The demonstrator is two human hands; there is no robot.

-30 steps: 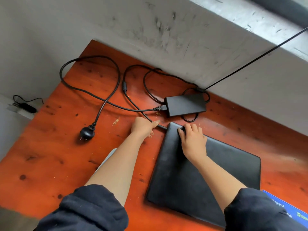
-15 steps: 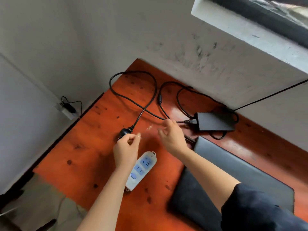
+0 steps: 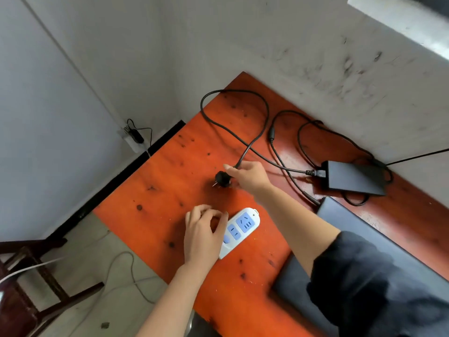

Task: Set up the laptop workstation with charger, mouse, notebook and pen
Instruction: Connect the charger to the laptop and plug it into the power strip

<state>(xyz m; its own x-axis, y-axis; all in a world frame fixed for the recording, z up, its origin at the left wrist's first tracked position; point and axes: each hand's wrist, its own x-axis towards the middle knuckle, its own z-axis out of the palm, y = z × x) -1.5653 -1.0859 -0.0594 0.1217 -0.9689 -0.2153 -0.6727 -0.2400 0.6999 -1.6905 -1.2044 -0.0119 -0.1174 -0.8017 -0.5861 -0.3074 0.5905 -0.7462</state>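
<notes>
My right hand point(image 3: 250, 177) grips the charger's black wall plug point(image 3: 222, 179), prongs pointing down-left just above the orange table point(image 3: 170, 181). Its black cable point(image 3: 257, 122) loops back to the black power brick point(image 3: 354, 178) by the wall. My left hand point(image 3: 201, 234) rests with bent fingers on the left side of a white power strip point(image 3: 240, 229) with blue sockets. The closed dark laptop point(image 3: 364, 234) lies at the right, partly under my right sleeve. A thinner lead runs from the brick to the laptop's far corner.
A grey wall borders the table at the back. A wall socket with a black plug point(image 3: 134, 137) sits low on the left wall. A dark wooden chair point(image 3: 29, 283) and a white cable point(image 3: 121, 271) are on the floor at the left.
The view swung left. My right hand left the laptop lid and took hold of the wall plug, which my left hand released. My left hand dropped back onto the power strip.
</notes>
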